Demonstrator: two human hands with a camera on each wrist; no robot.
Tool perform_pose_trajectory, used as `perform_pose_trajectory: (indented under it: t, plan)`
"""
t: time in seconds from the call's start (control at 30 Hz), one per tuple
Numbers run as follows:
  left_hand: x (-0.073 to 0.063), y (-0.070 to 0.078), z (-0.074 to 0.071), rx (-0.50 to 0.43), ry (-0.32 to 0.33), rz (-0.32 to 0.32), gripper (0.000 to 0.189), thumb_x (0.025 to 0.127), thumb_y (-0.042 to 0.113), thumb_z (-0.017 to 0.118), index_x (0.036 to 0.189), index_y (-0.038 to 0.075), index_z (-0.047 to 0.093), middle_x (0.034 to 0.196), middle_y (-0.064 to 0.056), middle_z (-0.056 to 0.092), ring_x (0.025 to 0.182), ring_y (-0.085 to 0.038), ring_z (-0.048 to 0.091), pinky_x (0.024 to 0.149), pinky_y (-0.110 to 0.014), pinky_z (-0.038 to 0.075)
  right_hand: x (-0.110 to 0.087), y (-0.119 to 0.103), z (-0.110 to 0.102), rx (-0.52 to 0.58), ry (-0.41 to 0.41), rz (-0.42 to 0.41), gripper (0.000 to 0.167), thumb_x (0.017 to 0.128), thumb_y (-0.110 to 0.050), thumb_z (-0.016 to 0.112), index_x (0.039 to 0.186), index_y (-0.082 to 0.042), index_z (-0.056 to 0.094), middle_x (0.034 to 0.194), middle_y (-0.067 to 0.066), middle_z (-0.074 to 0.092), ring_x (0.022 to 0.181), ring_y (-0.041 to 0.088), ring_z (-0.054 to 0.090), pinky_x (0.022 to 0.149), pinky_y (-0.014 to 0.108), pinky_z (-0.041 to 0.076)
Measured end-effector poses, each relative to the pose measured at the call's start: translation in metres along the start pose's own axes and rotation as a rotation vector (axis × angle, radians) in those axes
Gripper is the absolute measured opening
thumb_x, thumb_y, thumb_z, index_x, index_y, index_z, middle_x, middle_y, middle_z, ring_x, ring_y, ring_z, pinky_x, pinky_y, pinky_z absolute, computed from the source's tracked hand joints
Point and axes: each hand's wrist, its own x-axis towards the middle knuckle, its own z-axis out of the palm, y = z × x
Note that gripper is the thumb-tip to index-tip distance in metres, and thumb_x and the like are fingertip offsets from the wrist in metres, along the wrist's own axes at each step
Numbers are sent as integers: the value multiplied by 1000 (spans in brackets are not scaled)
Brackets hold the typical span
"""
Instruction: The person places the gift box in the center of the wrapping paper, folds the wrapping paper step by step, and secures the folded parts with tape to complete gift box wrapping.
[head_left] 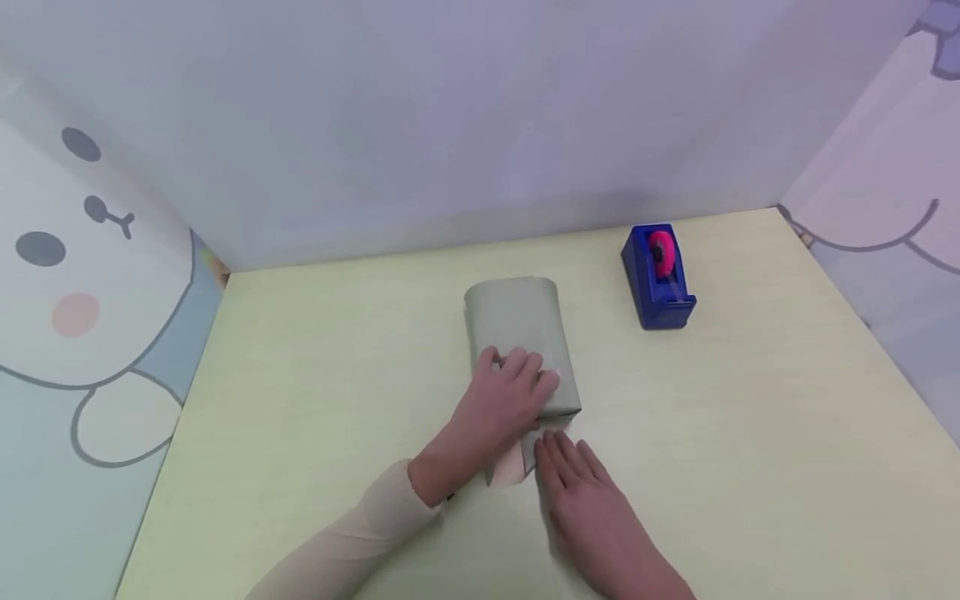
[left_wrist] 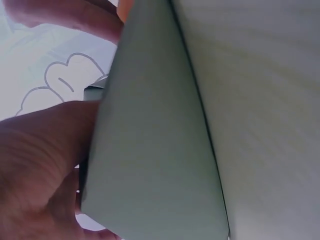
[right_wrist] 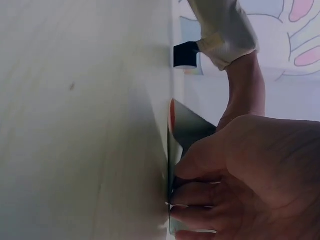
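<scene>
A package wrapped in grey-green paper [head_left: 517, 312] lies on the table. My left hand [head_left: 502, 400] holds it down from above near its near end, fingers bent. In the left wrist view the thumb [left_wrist: 55, 135] lies against the wrapped package [left_wrist: 150, 130]. A loose paper flap [head_left: 510, 467] with a pale pinkish inner side sticks out from the near end, partly under the left wrist. My right hand [head_left: 592, 508] touches the folded paper there with straight fingers held together. In the right wrist view its fingers [right_wrist: 195, 192] lie against the folded paper [right_wrist: 192, 125].
A blue tape dispenser [head_left: 660, 287] with a pink roll stands at the back right of the pale wooden table [head_left: 322, 358]. A plain wall [head_left: 450, 125] rises behind the table. Cartoon-printed panels [head_left: 127, 325] flank the sides.
</scene>
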Motion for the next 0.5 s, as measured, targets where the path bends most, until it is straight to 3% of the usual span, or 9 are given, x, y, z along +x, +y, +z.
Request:
perform_pose_trajectory:
  t: [0.27,0.4,0.5]
  plan:
    - [-2,2,3,24,18,-2,43,86,44,81,112,23,54,105,1,58,101,-19,55,94,-45,51,-5,-5,2,10,-65,-83,59,86,-13,74,142,2,61,147,17,62,141,29,58,115,47,47]
    - [-2,3,4,38,51,-1,24,92,25,73,107,22,54,102,1,58,98,-19,54,92,-45,50,-4,0,0,101,-24,-41,58,91,-16,74,144,0,59,149,14,62,141,26,58,115,47,47]
    - [-2,2,4,37,59,1,22,93,23,71,106,21,54,101,1,57,95,-19,53,91,-44,50,-3,6,-1,136,14,34,57,92,-15,73,145,1,58,151,13,60,142,26,56,117,48,45]
